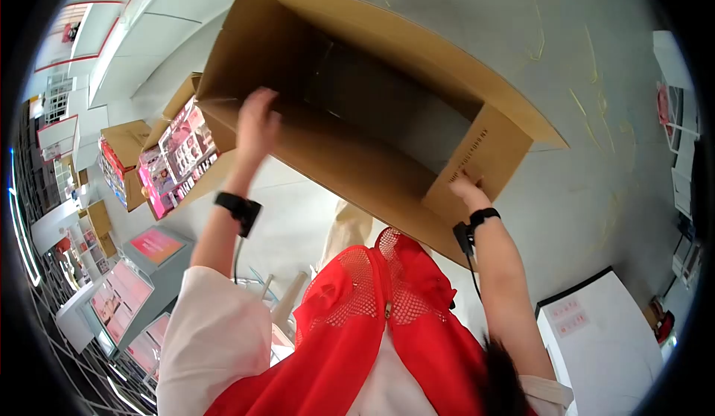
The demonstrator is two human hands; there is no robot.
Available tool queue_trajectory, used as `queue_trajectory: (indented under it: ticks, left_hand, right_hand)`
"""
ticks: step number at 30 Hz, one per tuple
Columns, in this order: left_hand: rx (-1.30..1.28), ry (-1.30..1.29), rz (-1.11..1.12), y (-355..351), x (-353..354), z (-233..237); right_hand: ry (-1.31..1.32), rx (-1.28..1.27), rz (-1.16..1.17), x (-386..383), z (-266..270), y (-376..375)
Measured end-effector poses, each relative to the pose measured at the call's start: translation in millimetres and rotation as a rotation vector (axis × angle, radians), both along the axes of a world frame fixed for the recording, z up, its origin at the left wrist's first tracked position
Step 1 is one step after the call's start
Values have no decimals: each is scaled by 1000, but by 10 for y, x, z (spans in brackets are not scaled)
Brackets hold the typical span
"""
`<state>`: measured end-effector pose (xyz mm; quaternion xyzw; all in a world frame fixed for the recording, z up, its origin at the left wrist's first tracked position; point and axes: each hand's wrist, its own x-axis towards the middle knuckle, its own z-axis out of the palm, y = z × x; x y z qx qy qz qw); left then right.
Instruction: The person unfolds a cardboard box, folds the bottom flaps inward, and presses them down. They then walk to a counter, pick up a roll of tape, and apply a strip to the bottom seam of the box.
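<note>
A large brown cardboard box (357, 148) lies tilted in front of me, its opening facing up. Grey shows between its walls deep inside. My right hand (468, 191) is at the printed right-end panel (495, 148), fingers curled in at a dark hole in the cardboard. Over the near left corner of the box is my left hand (258, 122); its fingers are smeared by motion, and I cannot tell whether they grip the edge. Each wrist wears a black strap with a small device and cable.
Open cartons of pink packaged goods (179, 159) stand to the left. Below them are grey display units (153, 256) with pink panels. A white board-topped unit (599, 334) sits at lower right. Yellow strapping strips (592, 110) lie on the grey floor (491, 6).
</note>
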<state>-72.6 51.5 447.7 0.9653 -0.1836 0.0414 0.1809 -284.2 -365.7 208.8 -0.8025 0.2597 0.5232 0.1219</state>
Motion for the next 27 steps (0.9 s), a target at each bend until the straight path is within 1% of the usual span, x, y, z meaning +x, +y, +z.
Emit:
queue_trajectory:
  ticks: [1, 2, 3, 5, 6, 8, 9, 10, 11, 13, 14, 16, 17, 18, 19, 20, 21, 22, 23, 24, 25, 26, 27]
  left_hand:
    - [26, -62, 66, 392, 278, -28]
    - [172, -163, 172, 957, 716, -178]
    - [321, -249, 281, 1324, 988, -319]
    - [580, -129, 392, 1623, 1407, -447]
    - [507, 96, 405, 1770, 1651, -542]
    - [259, 458, 236, 1786, 1975, -543]
    - [135, 645, 156, 1768, 2021, -499]
    - [147, 581, 30, 1713, 2011, -463]
    - [116, 648, -27, 1690, 2056, -458]
    - [45, 778, -137, 1638, 2132, -419]
    - [163, 756, -264, 1579, 2149, -350]
    - [300, 811, -250, 1437, 2101, -258]
    - [374, 842, -244, 1434, 2071, -249]
    - [295, 762, -296, 1510, 2043, -344]
    - [362, 754, -246, 1494, 2011, -341]
    - [431, 740, -196, 1446, 1947, -334]
    - [498, 724, -144, 1378, 1876, -308]
    - [521, 684, -147, 1326, 1825, -292]
    - [543, 641, -149, 1270, 1772, -280]
    - [569, 602, -151, 1212, 1725, -263]
    - [572, 607, -136, 1171, 1696, -252]
    - [577, 610, -121, 1132, 1675, -240]
    - [583, 614, -108, 1106, 1645, -225]
  right_hand:
    - [-2, 1, -3, -10, 47, -31]
    - [-7, 6, -26, 23, 146, -14]
    - [-3, 11, -42, 21, 265, -43]
    - [10, 14, -76, 64, 510, 19]
    - [15, 8, -94, 94, 599, 61]
    - [1, -13, -139, 60, 600, 82]
    - [-39, -31, -172, -95, 357, -35]
    - [-80, -48, -204, -263, 91, -163]
    - [-124, -64, -248, -414, -103, -216]
    - [-55, -150, -247, -319, -61, -131]
    - [-25, -194, -241, -242, -20, -145]
    - [-59, -165, -218, 63, 420, 5]
    - [-72, -148, -208, 140, 551, 79]
    - [-78, -172, -260, 16, 311, -21]
    - [-112, -166, -239, 88, 343, -15]
    - [-224, -157, -192, 195, 349, 4]
    - [-417, -143, -140, 418, 430, 102]
    - [-677, -119, -74, 765, 659, 298]
    - [-903, -139, -23, 1335, 1118, 694]
    - [-1161, -212, 184, 1780, 1507, 978]
    - [-1345, -352, 404, 2164, 1844, 1208]
    - [-1354, -435, 433, 2491, 1974, 1332]
    - [-1360, -521, 460, 2770, 1986, 1383]
